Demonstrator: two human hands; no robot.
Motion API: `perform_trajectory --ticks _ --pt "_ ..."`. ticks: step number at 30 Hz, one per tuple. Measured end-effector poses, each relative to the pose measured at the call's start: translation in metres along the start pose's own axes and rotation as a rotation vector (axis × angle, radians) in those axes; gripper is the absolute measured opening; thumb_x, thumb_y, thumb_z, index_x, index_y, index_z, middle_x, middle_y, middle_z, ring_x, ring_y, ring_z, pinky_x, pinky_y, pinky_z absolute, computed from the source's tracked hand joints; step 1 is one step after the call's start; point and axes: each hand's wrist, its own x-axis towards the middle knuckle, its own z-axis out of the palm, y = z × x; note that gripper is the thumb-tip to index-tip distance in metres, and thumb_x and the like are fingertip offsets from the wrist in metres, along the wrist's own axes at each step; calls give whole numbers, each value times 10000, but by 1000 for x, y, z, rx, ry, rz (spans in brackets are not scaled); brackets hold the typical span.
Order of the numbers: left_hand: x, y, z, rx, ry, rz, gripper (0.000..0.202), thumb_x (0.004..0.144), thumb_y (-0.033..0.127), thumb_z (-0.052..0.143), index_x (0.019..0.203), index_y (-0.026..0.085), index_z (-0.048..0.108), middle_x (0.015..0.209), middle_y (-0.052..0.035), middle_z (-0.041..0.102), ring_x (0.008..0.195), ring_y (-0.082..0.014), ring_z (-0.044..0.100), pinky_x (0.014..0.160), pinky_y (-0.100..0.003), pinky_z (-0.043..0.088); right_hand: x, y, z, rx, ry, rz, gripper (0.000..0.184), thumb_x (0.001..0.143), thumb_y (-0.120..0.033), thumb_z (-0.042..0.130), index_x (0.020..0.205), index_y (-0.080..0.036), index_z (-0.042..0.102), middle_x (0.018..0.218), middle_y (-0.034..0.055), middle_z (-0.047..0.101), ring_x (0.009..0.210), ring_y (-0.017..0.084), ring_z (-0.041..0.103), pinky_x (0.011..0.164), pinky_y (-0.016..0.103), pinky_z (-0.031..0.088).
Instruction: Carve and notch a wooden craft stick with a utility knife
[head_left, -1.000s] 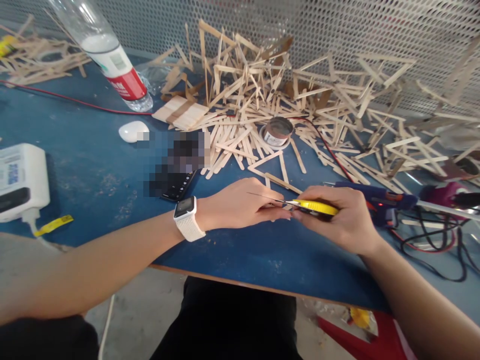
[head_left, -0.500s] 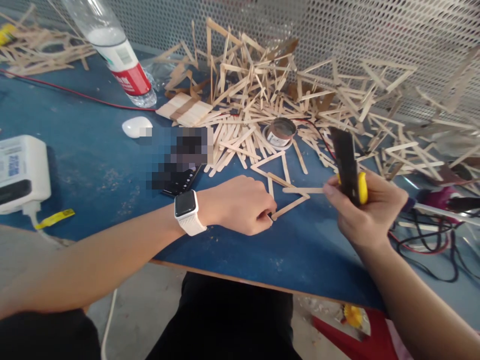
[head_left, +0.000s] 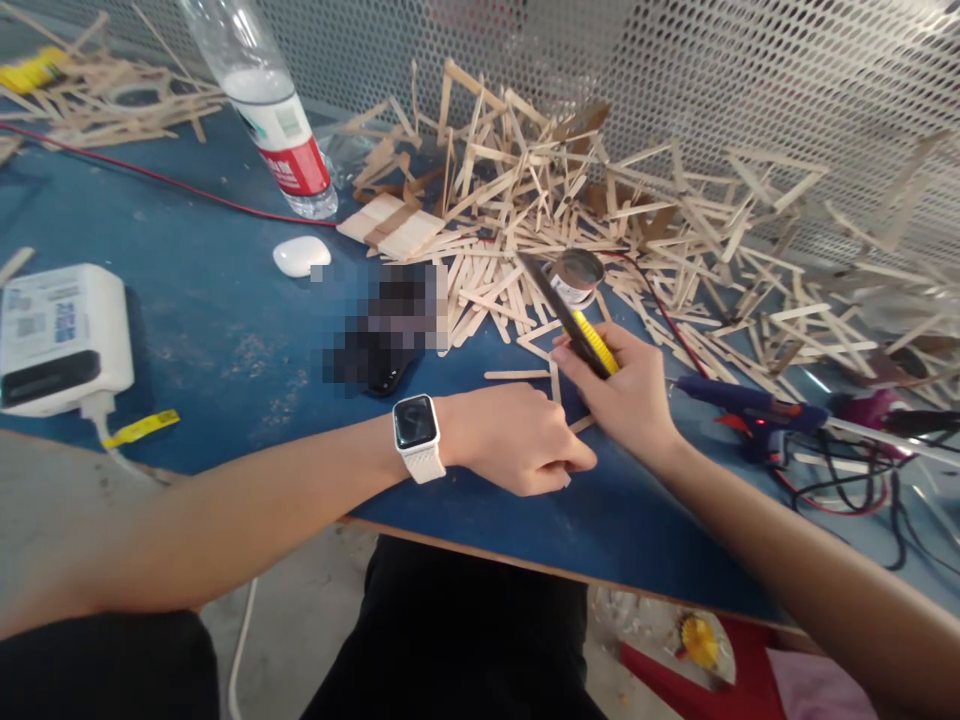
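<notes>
At 6 o'clock, closest in, are the person's dark-clothed lap and a red stool [head_left: 675, 670] on the bare floor, just below the table edge. On the blue table [head_left: 225, 330] above them, the left hand [head_left: 525, 440], with a white watch [head_left: 415, 432] at its wrist, is clenched. Its curled fingers bear down on the near corner of a stick frame [head_left: 581, 424], though how firmly they pinch it cannot be told. Touching it at 1 o'clock, the right hand [head_left: 626, 395] is wrapped tight around a yellow knife [head_left: 581, 325], whose dark end points up toward 11 o'clock, clear of the wood. This looks like a trimming step with the blade lifted off. Any cut from here would call for the frame pinned flat and the left fingertips kept out of the blade's line. At 3 o'clock lie a blue glue gun [head_left: 742, 400] and tangled cables [head_left: 862, 480]. At 9 o'clock sit a white charger [head_left: 64, 335] and a yellow tag [head_left: 141, 428]. Further up are a blurred phone [head_left: 382, 335], a white case [head_left: 301, 255] and a small tin [head_left: 577, 272]. At 12 o'clock a big heap of sticks [head_left: 600, 195] rises, with a plastic bottle [head_left: 277, 110] and a red wire [head_left: 187, 190] toward 10 o'clock. A perforated metal screen [head_left: 750, 60] closes the back. The tabletop is scuffed and dusted with wood shavings.
</notes>
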Motion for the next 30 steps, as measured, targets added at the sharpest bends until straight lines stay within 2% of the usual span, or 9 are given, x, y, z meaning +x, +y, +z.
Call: perform_trajectory --ticks 2,5,9,13,17,22,26,30 --pt "0 -2 0 -2 4 27 180 931 189 635 756 211 666 700 -3 691 545 -154 499 530 -367 239 2 2 -5 35 26 6 286 970 -509 754 984 -224 739 660 -39 658 563 146 581 573 296 476" --pt "0 -4 -1 5 13 75 190 933 160 641 751 203 667 857 -30 738 716 -185 619 570 -383 307 -2 6 -19 87 57 -14 369 1011 -587 702 975 -224 755 688 -23 640 614 142 585 617 300 485" --pt "2 -5 -3 6 9 117 190 951 135 636 788 215 691 907 -54 753 903 -233 664 695 -396 431 -16 11 -36 229 32 -11 429 1018 -656 663 1172 -261 733 711 -45 580 575 143 569 568 311 495" --pt "4 -4 -2 -8 -11 120 127 915 134 671 827 226 677 856 -49 756 863 -242 652 741 -402 466 -31 14 -44 363 -70 50 427 1063 -666 557 1062 -264 702 691 -53 535 433 130 516 409 305 446" --pt "5 -2 -1 -10 -30 71 75 919 162 671 976 208 684 847 -66 745 803 -251 657 725 -402 477 -42 13 -47 410 -105 72 345 1047 -578 648 999 -243 719 650 -55 538 375 104 459 336 260 357" --pt "7 -4 -1 8 -41 31 107 1003 178 622 1068 177 707 993 -79 778 946 -243 684 887 -382 501 -48 16 -47 482 -76 53 249 1084 -487 609 1125 -272 728 691 -60 538 389 92 436 352 263 385" --pt "9 -13 -1 28 -30 -15 171 1033 181 561 1126 165 704 1052 -81 787 963 -246 667 913 -404 480 -47 19 -48 525 -113 36 264 1088 -501 588 1221 -303 701 751 -53 534 437 109 486 389 293 440" --pt "8 -20 -6 44 -19 2 179 1029 167 556 1087 180 725 1063 -77 771 953 -241 642 946 -405 471 -48 19 -49 531 -168 19 311 1079 -467 602 1353 -331 660 823 -35 551 519 127 540 449 314 486"
